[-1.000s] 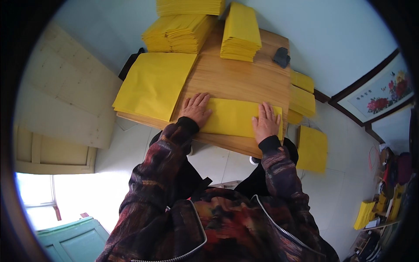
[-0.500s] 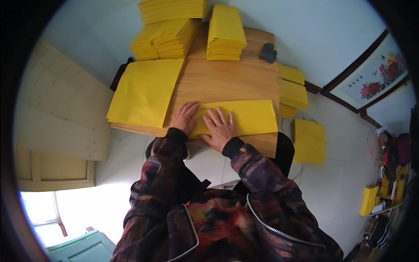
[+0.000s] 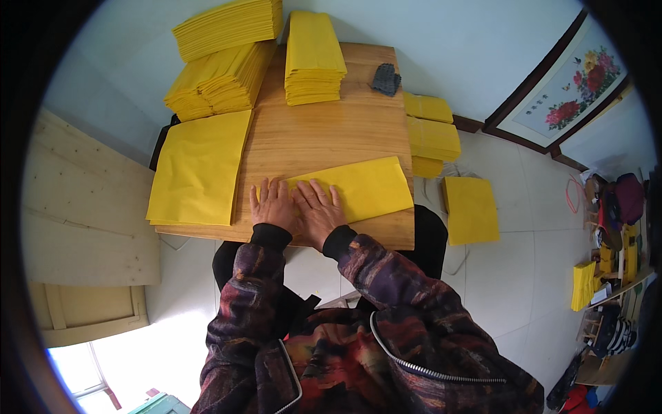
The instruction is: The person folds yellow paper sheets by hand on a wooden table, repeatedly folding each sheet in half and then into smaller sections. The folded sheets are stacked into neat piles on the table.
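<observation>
A folded yellow paper sheet (image 3: pixel 372 188) lies slanted near the front edge of the wooden table (image 3: pixel 317 138), its right end tipped away from me. My left hand (image 3: pixel 274 208) rests palm down at the sheet's left end, fingers stretched out. Beside it, my right hand (image 3: pixel 320 210) presses flat on the same sheet, fingers a little apart. The two hands nearly touch and hide the sheet's left end. To the left lies a flat pile of unfolded yellow sheets (image 3: pixel 200 169), apart from my left hand.
Tall stacks of folded yellow paper (image 3: pixel 314 58) stand at the table's back, more of them (image 3: pixel 221 79) at the back left. A dark grey cloth (image 3: pixel 386 79) lies at the back right. Beyond the right edge are yellow bundles (image 3: pixel 433 138) and a low yellow stack (image 3: pixel 471 210).
My right hand has slid left along the folded sheet toward my left hand. The sheet now lies more slanted. The whole view has shifted, with the table further left.
</observation>
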`<action>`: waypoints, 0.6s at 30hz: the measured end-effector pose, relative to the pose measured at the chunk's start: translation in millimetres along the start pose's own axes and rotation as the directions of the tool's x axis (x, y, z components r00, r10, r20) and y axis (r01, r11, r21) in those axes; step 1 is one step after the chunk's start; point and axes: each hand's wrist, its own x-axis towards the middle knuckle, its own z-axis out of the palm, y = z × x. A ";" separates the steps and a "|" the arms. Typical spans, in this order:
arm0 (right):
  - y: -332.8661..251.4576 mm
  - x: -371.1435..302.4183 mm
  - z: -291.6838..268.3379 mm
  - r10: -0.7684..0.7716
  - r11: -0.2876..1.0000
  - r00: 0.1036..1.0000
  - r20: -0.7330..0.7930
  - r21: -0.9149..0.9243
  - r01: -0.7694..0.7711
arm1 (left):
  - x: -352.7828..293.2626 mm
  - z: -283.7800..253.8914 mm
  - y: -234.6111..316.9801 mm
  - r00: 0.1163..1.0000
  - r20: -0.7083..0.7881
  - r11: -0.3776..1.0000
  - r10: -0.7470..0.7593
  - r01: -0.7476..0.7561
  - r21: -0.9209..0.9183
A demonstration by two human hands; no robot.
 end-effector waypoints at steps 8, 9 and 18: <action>0.1 -0.2 -6.8 0.025 1.000 0.998 0.056 -0.021 -0.024 | -0.3 32.9 -7.0 0.990 -0.126 0.958 -0.071 0.032 -0.283; 3.8 -0.2 -10.1 0.033 0.999 0.998 0.054 -0.012 -0.033 | -0.6 35.1 -7.4 0.991 -0.116 0.962 -0.072 0.038 -0.270; 125.0 -19.3 -57.7 0.221 0.955 0.975 0.021 -0.209 -0.212 | -0.3 44.3 -13.9 0.989 -0.145 0.976 -0.028 -0.004 -0.219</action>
